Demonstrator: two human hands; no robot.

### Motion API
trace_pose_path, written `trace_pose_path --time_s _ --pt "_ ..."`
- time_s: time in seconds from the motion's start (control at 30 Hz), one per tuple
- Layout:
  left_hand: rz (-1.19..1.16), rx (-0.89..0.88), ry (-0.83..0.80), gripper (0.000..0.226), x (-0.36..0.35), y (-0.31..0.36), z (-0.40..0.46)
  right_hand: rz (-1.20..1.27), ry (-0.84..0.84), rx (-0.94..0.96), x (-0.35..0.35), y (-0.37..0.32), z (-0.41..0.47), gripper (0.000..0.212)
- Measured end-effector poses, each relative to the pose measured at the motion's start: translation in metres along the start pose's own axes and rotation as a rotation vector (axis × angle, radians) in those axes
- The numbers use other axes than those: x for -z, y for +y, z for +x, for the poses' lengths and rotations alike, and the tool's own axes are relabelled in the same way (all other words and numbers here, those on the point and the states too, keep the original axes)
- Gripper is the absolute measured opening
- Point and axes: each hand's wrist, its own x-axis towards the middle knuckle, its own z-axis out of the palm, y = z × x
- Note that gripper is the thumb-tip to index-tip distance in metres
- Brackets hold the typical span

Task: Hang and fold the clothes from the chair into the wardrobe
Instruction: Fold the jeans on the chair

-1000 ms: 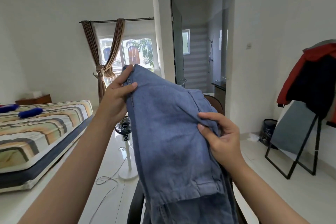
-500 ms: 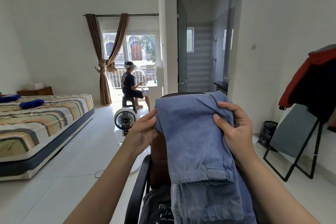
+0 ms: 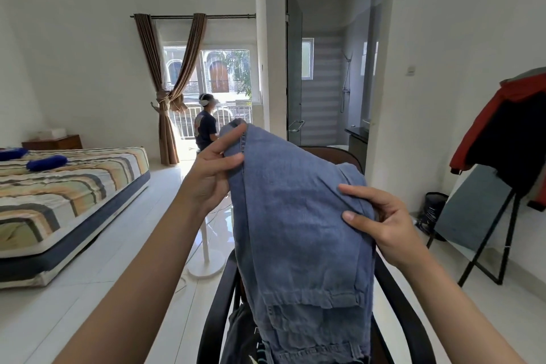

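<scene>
Both arms are up and the blue jeans (image 3: pixel 295 216) hang between the hands, folded over, right at the centre of the view. The left hand (image 3: pixel 211 174) has the upper corner at about 11 o'clock from the middle of the cloth: thumb laid flat along the stitched seam, index finger stretched up behind the hem, the rest of the fingers curled behind the denim, pinching it. Over at 3 o'clock the right hand (image 3: pixel 384 224) grips the other edge, thumb pressed on the front of the fabric, index finger extended across the top of a bunched fold, the other fingers tucked behind and out of sight. The jeans slope down from the left hand to the right, then drop straight toward 6 o'clock, where a doubled layer and a hem show. Beneath them sits the chair (image 3: pixel 393 304), its dark armrests at 5 and 7 o'clock, with more dark clothing (image 3: pixel 239 334) heaped on the seat. A striped bed (image 3: pixel 74 186) lies at 9 o'clock, a white fan stand (image 3: pixel 206 260) just beyond the chair, and a red and black jacket (image 3: pixel 514 127) hangs at 3 o'clock
</scene>
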Motion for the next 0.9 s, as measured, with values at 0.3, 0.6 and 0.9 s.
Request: trace_pose_path --time_s 0.3,0.6,0.9 --pt "0.098 -0.020 0.050 0.057 -0.011 0.011 -0.004 0.328 0.008 -0.219 -0.006 0.002 0.017 0.069" --pt "0.094 -0.024 -0.070 0.067 -0.016 0.017 -0.003 0.414 0.028 -0.343 -0.009 0.009 0.034 0.063" --pt "0.105 -0.023 -0.107 0.076 -0.009 0.016 -0.007 0.312 -0.139 -0.262 -0.018 -0.005 0.048 0.063"
